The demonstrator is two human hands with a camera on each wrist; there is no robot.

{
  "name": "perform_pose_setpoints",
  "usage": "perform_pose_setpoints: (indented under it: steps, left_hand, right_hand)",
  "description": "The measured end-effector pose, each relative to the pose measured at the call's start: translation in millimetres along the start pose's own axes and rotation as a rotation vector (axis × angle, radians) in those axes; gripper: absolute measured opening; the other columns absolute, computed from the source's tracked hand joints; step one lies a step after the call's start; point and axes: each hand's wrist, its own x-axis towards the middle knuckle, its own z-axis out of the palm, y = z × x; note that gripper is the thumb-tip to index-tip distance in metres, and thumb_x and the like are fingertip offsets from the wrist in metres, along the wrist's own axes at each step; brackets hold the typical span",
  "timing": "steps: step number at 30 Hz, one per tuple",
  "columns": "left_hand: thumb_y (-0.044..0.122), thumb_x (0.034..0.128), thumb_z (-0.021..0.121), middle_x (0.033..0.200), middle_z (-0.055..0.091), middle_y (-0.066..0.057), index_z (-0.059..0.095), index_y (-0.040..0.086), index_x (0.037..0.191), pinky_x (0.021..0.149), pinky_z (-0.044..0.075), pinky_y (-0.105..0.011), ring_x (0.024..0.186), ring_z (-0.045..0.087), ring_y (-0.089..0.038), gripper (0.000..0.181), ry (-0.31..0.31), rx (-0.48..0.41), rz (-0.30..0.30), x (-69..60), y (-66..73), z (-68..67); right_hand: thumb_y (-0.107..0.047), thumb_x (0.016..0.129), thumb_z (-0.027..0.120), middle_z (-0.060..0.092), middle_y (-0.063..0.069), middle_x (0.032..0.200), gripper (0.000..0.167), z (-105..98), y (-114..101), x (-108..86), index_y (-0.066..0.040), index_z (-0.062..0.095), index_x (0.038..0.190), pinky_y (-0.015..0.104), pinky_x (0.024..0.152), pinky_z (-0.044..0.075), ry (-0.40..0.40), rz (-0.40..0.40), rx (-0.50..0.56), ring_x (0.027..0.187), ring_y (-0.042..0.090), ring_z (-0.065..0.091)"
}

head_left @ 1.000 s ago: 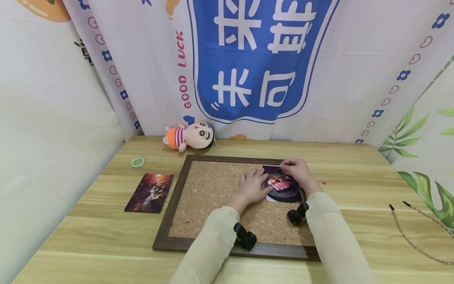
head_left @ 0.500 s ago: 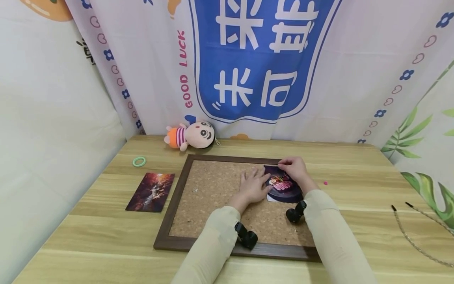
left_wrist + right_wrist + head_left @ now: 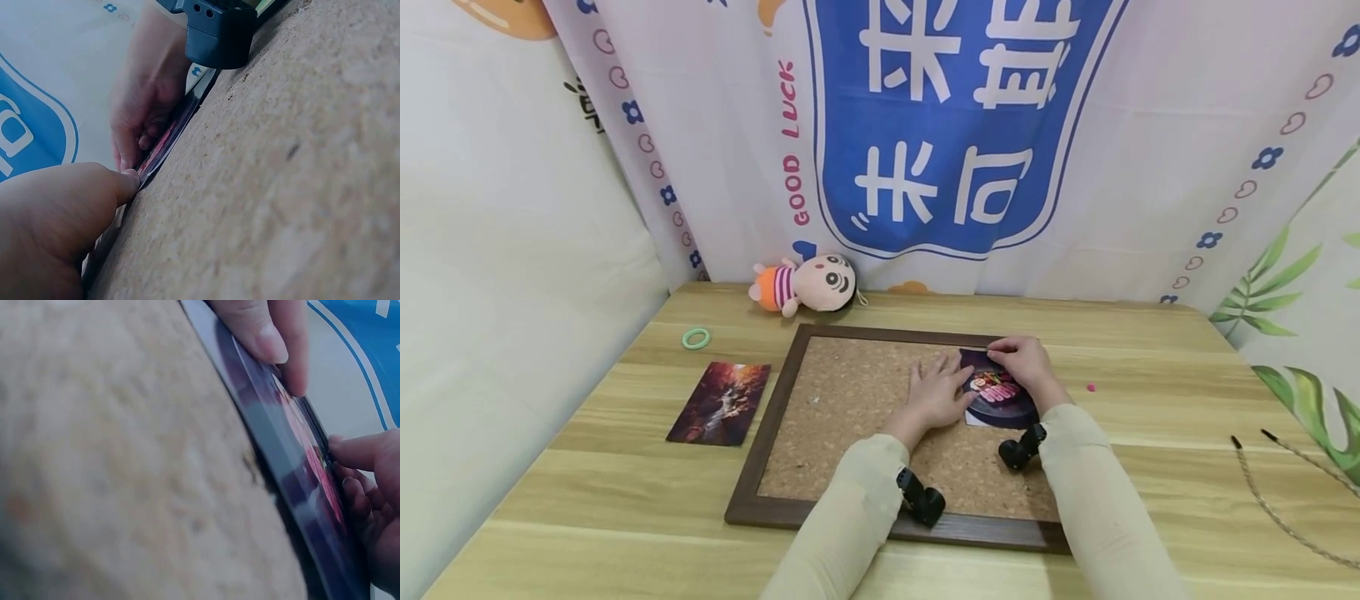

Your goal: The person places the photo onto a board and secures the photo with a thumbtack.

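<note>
A photo (image 3: 995, 398) of a plate of food, on a dark background, lies on the right part of a cork board (image 3: 857, 408) with a brown frame. My left hand (image 3: 936, 395) rests palm down on the board with its fingers spread, fingertips and thumb touching the photo's left side. At the photo's top right corner, my right hand (image 3: 1026, 363) pinches the edge between thumb and curled fingers. Whether a small thing is also between those fingertips is hidden. In the right wrist view, the right thumb (image 3: 356, 450) meets the edge of the photo (image 3: 294, 469).
A second photo (image 3: 721, 403) in red and dark tones lies left of the board, near a green ring (image 3: 696, 338). Behind stands a plush doll (image 3: 805, 286) on its side. A tiny pink piece (image 3: 1091, 387) and a cord (image 3: 1273, 512) lie to the right.
My right hand has shifted slightly left at the photo's corner. The left hand stays in place on the photo. The head view has moved a little.
</note>
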Motion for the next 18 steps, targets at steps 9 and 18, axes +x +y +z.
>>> perform_pose_setpoints:
  steps: [9, 18]
  left_hand:
    - [0.040, 0.0893, 0.039, 0.142, 0.017, -0.001, 0.033, 0.022, 0.134, 0.096, 0.001, -0.052, 0.129, 0.005, -0.020, 0.049, -0.007, -0.005, 0.003, 0.6, -1.5, -0.4]
    - [0.040, 0.0889, 0.040, 0.141, 0.018, -0.001, 0.035, 0.022, 0.134, 0.096, 0.001, -0.053, 0.128, 0.007, -0.020, 0.049, -0.008, -0.002, 0.000, 0.3, -0.7, -0.2]
  right_hand:
    - [-0.017, 0.080, 0.061, 0.061, 0.014, 0.095, 0.020, 1.1, 0.4, 1.9, -0.002, 0.067, 0.093, 0.032, 0.067, 0.042, 0.003, 0.013, -0.010, 0.082, 0.024, 0.053]
    - [-0.016, 0.080, 0.061, 0.061, 0.014, 0.094, 0.018, 1.2, 0.6, 2.3, -0.003, 0.067, 0.091, 0.034, 0.070, 0.039, 0.002, 0.030, -0.041, 0.084, 0.025, 0.052]
